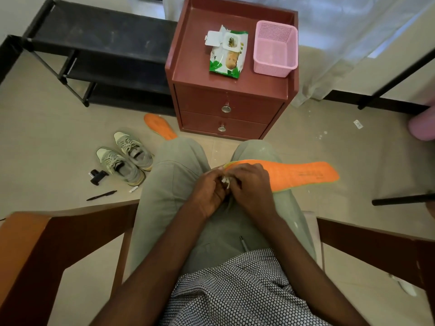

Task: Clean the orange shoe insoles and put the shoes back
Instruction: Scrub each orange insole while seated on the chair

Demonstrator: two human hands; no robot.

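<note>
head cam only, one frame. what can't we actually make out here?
All in the head view:
- White wipe: mostly hidden between the left hand and right hand; its shape unclear.
- Insole on the lap: near end covered by the hands; printed text too small to read.
- Insole on the floor: one end hidden behind the knee.
- Wipes pack: label too small to read.
- Pink object at the right edge: cut off, unidentifiable.

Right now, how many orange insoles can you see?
2. One insole lies across the lap, its near end under both hands; the other insole is on the floor beside the nightstand, partly hidden by a knee.
</note>
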